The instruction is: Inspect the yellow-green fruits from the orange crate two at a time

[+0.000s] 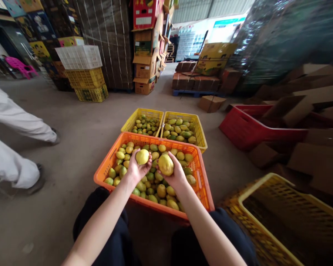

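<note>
A yellow lemon (142, 157) rests in the upturned palm of my left hand (134, 171), its fingers curled around the fruit. In my right hand (178, 173) is a larger, bumpier lemon (165, 165), gripped from the right side. Both hands are above an orange plastic crate (205, 184) filled with many yellow and green lemons (161, 191). Just beyond it stand two yellow crates: the left one (129, 120) holds smaller, greener lemons (145, 125), the right one (201, 133) larger, mostly yellow ones (177, 129).
A yellow crate (255, 190) stands close on my right, with a red crate (238, 123) and loose cardboard (322, 155) behind it. A person's white-trousered legs (13, 147) are at left. Farther back are stacked crates (86, 76), cartons (145, 68) and a loaded blue pallet (192, 93).
</note>
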`<state>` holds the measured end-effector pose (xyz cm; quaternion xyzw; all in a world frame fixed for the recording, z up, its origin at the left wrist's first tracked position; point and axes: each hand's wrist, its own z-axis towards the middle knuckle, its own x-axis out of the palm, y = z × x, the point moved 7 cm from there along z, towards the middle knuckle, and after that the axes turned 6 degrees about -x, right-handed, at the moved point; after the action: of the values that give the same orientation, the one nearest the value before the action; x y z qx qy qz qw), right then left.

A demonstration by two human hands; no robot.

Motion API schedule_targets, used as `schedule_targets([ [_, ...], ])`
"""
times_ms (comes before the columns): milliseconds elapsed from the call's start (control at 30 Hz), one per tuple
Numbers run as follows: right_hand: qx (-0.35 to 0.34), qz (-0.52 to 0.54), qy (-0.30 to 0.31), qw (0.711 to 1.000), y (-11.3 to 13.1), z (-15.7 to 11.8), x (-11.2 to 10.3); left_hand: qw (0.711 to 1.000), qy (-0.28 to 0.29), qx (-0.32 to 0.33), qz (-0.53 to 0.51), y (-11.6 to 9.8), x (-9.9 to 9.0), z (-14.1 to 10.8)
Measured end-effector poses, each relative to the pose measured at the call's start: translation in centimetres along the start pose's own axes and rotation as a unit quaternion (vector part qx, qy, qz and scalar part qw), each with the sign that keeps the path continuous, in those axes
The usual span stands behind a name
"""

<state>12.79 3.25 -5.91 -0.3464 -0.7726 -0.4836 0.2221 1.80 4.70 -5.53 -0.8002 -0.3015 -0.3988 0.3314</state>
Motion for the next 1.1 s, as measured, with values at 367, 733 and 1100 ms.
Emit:
schedule_targets([
  [367, -0.041, 0.075, 0.18, 0.98, 0.5, -0.3, 2.0, 0.991, 0.054, 0.055, -0.113, 0.4, 1.0, 0.0],
  [733, -0.065, 0.204, 0.078, 0.974, 1.0, 0.1, 0.3, 0.985, 0.055, 0.07, -0.151, 1.4, 1.8, 0.8],
  [1100, -0.065, 0.204, 0.086, 0.973, 1.1, 0.2, 0.3, 0.988, 0.068, 0.057, -0.127, 1.6, 2.0, 1.6],
])
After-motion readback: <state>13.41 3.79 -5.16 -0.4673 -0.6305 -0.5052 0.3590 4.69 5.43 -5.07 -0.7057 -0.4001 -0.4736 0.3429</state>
